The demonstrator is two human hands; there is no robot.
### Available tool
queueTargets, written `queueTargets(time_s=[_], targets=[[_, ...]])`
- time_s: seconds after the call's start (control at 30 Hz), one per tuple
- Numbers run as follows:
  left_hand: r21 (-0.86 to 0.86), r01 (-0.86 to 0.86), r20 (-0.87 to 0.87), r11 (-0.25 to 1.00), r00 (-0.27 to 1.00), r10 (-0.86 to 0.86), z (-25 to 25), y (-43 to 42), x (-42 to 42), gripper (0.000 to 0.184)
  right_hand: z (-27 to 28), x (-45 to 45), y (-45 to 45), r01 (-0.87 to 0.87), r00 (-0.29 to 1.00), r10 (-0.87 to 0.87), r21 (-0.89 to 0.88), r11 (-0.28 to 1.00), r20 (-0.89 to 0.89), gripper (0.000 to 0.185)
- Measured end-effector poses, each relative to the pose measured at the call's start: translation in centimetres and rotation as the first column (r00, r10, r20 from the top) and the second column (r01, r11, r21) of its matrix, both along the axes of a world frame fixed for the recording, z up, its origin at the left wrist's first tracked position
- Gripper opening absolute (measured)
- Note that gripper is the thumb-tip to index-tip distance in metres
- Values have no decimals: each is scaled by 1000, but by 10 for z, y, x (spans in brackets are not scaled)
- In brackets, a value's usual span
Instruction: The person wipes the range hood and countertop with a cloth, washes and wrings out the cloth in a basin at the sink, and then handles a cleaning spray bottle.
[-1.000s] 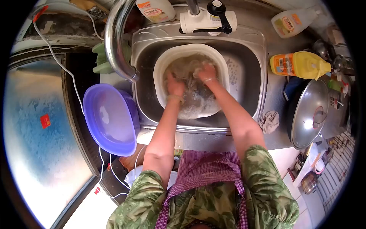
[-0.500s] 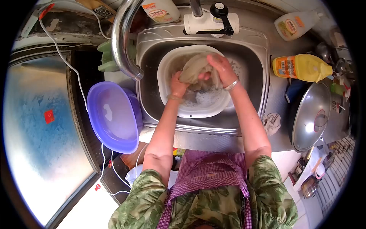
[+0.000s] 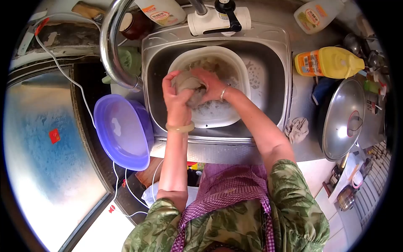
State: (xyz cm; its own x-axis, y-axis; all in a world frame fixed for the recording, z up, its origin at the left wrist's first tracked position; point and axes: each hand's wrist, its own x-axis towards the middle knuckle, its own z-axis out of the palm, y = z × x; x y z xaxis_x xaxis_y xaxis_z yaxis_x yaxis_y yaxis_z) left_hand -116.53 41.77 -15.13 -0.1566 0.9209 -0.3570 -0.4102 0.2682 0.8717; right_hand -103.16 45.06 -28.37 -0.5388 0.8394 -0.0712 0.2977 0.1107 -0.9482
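Note:
A bunched greyish-beige wet cloth (image 3: 187,85) is held between both hands above the left part of a white basin (image 3: 247,80). My left hand (image 3: 175,98) grips its left side, with a pale bangle at the wrist. Fingers of my right hand (image 3: 212,86) wrap over the cloth's right side, and a thin bracelet circles that wrist. Murky, foamy water (image 3: 222,112) fills the basin, which stands in a steel sink (image 3: 275,98). What else lies under the water cannot be made out.
A purple basin (image 3: 121,130) sits left of the sink. The curved metal pipe (image 3: 110,52) and white tap (image 3: 218,21) stand behind. To the right are a crumpled cloth (image 3: 297,129), a yellow bottle (image 3: 331,63) and a lidded pan (image 3: 344,119).
Both hands first came up out of the water with the cloth. Since then they have moved left, and the cloth is now bunched tighter between them. The camera view has shifted slightly.

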Motion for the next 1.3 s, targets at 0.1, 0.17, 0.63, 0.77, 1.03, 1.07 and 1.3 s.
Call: queueTargets(time_s=[0.1, 0.17, 0.63, 0.77, 1.03, 1.07, 1.3], targets=[[-7, -94, 346, 996, 934, 91, 28, -7, -10, 54, -26, -6, -4, -50, 953, 28, 67, 997, 300, 86], [-30, -128, 449, 991, 884, 127, 26, -12, -30, 53, 8, 12, 8, 16, 938, 40, -158, 987, 345, 82], [-379, -40, -493, 924, 854, -165, -206, -12, -23, 74, -68, 12, 21, 372, 868, -314, -85, 924, 384, 70], [-395, -26, 448, 918, 867, 218, -150, -4, -18, 68, -5, -18, -17, 121, 988, -137, 191, 974, 76, 67], [-124, 173, 872, 977, 489, 24, -111, -25, -26, 46, 82, -51, -73, 174, 980, -196, 303, 937, 43, 44], [-107, 180, 856, 978, 516, -2, -122, -25, -29, 44, 80, -52, -72, 214, 970, -239, 328, 920, 35, 42], [-287, 37, 515, 957, 848, 121, -169, -25, -16, 38, 6, -35, -22, 556, 824, -565, 136, 820, 34, 39]])
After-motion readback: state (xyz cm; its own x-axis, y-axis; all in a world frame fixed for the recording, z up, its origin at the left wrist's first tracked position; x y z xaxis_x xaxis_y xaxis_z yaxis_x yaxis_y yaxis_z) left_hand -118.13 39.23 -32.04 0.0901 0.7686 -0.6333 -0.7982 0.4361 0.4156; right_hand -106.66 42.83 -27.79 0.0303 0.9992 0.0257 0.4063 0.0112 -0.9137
